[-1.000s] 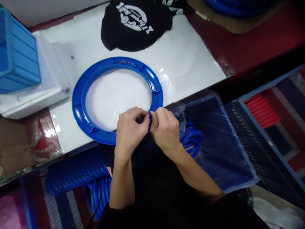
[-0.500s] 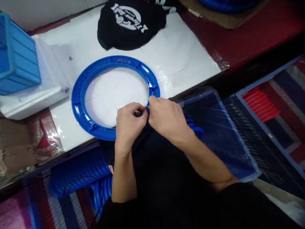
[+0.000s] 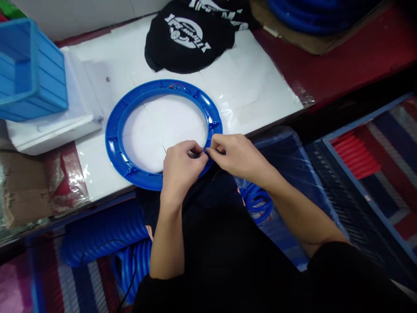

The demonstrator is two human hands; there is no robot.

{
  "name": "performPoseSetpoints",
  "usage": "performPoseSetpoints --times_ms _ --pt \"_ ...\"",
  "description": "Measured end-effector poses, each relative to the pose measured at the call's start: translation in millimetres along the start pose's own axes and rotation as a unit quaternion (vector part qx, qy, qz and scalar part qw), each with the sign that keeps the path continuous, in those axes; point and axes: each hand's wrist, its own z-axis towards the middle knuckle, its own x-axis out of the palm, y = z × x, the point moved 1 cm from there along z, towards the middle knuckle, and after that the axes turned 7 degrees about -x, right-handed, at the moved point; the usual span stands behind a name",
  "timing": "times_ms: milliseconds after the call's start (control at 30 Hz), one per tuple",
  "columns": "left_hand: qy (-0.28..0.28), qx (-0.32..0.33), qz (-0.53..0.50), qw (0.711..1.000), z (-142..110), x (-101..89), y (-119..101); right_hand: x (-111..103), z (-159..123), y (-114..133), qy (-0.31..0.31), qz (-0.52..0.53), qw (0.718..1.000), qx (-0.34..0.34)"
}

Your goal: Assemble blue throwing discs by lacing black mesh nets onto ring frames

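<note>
A blue plastic ring (image 3: 114,150) lies on the white tabletop, its hollow, ribbed side facing up. A small part with a thin red wire (image 3: 177,85) sits in its far channel. Over the ring's near right edge, my left hand (image 3: 182,167) is closed in a pinch. My right hand (image 3: 236,152) pinches just beside it, fingertips almost meeting the left ones. What the fingertips hold is too small and covered to name. A fine, light strand (image 3: 163,146) sticks out beyond the left hand's knuckles, inside the ring's opening.
Black printed cloth pieces (image 3: 192,39) lie behind the ring. At left, a blue bin (image 3: 48,78) stands on white foam (image 3: 58,134). Blue rings (image 3: 312,17) rest on cardboard at back right. Below the table edge are blue ring stacks (image 3: 104,230) and a crate with red rings (image 3: 356,150).
My right hand has drawn slightly right, and its thumb and finger now show in a pinch. The view has shifted, so the table items appear a little further right.
</note>
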Motion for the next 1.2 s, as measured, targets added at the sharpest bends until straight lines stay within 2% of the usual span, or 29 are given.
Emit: performPoseSetpoints --times_ms 200,333,433,567,733,900,1033,1200 --pt "0.024 -0.015 -0.016 0.999 2 -3.4 -6 -11 10 10 0.068 -0.062 0.996 -0.013" --pt "0.037 -0.007 -0.039 0.999 -1 -6.9 -6 -12 13 15 0.073 -0.122 0.99 -0.015" --pt "0.069 0.003 -0.058 0.996 -3 -12.5 -3 -9 12 10 0.076 -0.092 0.993 -0.023" --pt "0.094 0.01 -0.045 0.994 -5 -17.5 -2 -8 5 -9 0.03 0.017 0.999 -0.022" --pt "0.053 0.014 0.007 0.998 -6 -12.9 -5 -16 -4 -33 -0.002 0.165 0.985 -0.051" --pt "0.021 0.017 0.068 0.997 -7 -6.1 -7 -18 8 -36 -0.088 0.123 0.978 -0.143" --pt "0.013 0.013 0.09 0.996 -9 -5.0 -7 -13 19 -37 -0.074 0.079 0.983 -0.151" --pt "0.034 0.021 0.073 0.996 -8 -8.0 -8 -18 17 -38 -0.071 0.068 0.981 -0.165"
